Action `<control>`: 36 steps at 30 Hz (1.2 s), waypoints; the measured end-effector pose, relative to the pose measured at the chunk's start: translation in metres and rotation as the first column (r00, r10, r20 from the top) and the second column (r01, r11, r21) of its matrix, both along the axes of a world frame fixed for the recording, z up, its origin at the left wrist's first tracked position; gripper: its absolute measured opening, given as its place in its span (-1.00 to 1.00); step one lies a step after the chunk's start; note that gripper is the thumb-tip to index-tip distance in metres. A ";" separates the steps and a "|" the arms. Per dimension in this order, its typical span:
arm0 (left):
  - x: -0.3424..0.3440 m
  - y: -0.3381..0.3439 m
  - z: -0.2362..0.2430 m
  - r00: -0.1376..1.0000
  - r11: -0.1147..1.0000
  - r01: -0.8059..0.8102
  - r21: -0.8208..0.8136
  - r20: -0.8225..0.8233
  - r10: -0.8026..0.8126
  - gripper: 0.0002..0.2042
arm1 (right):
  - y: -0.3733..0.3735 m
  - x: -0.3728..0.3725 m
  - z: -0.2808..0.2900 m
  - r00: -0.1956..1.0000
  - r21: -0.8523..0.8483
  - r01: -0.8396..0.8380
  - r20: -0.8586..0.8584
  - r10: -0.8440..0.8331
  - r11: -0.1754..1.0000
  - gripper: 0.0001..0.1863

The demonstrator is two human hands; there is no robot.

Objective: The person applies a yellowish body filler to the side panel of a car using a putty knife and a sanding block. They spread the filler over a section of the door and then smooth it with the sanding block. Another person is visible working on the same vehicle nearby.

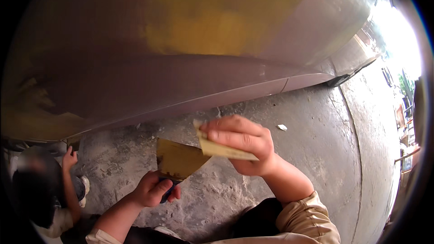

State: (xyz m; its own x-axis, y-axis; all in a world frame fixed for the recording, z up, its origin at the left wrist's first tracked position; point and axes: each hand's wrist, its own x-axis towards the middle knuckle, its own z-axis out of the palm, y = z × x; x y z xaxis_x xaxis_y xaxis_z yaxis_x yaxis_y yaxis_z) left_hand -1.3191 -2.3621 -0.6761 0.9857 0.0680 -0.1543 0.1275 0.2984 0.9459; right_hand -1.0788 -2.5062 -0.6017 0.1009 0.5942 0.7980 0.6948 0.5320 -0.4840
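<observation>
In the head view my left hand (153, 190) is closed on the blue handle of a wide putty knife (180, 158), its blade coated with yellow-tan paste and darker smears, tilted upward. Just right of it, my right hand (242, 147) grips a thin, pale yellow flat spreader (224, 152), whose left end is close to the knife blade; whether they touch I cannot tell. Above both hands is the dull mauve-grey panel of a vehicle (113, 86), with a broad yellow patch (212, 22) near the top and more smeared yellow at the lower left (40, 117).
A co-worker (61, 208) crouches at the lower left beside the vehicle, a hand raised near its lower edge. A wheel (338, 80) shows at the right. The concrete floor (316, 144) has dust, a white scrap (282, 127) and a long crack. Bright daylight and clutter lie at the far right.
</observation>
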 end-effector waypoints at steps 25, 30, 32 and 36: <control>-0.008 0.022 0.016 0.989 1.000 -0.015 -0.002 0.144 0.015 -0.63 | 0.085 0.002 0.090 0.330 0.573 0.689 0.297 -0.896 0.444 -0.43; -0.009 0.025 0.012 0.992 0.999 -0.011 -0.038 0.125 0.016 -0.63 | 0.090 0.000 0.057 0.305 0.557 0.696 0.341 -0.889 0.453 -0.43; -0.009 0.025 0.010 0.989 1.000 0.002 -0.025 0.146 0.001 -0.63 | 0.089 -0.001 0.042 0.294 0.536 0.703 0.378 -0.878 0.467 -0.43; -0.007 0.023 0.008 0.987 1.000 0.008 -0.014 0.160 -0.006 -0.63 | 0.088 0.007 0.021 0.267 0.533 0.701 0.422 -0.867 0.475 -0.46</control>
